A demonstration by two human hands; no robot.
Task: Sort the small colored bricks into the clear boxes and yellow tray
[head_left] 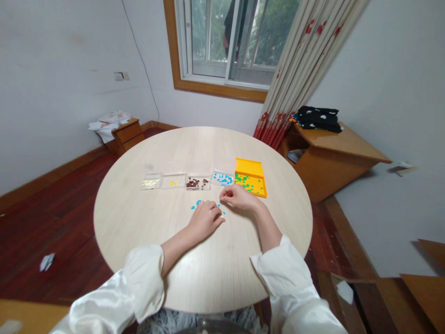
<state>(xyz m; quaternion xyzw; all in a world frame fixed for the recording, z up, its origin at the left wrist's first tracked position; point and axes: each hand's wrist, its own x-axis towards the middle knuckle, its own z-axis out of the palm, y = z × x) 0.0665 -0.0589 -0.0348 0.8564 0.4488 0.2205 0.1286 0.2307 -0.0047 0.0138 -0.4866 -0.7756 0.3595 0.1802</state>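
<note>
My left hand (206, 219) rests on the table among small loose blue pieces (198, 202), its fingers bent over and partly covering them; whether it grips one is hidden. My right hand (237, 196) is pinched just in front of the clear box of blue pieces (223, 178); something tiny may be between its fingertips, too small to name. Beside that hand is an open yellow box (264, 191) with small green pieces (246, 182). Further left stand clear boxes with dark brown pieces (196, 183), a few yellow pieces (173, 183) and pale pieces (150, 183).
All this lies on a round light-wood table (208, 273). Behind it are a window (215, 41) and a patterned curtain (299, 60). A wooden cabinet (333, 162) with dark folded cloth (319, 118) stands at right, a small wooden drawer unit (128, 133) at left.
</note>
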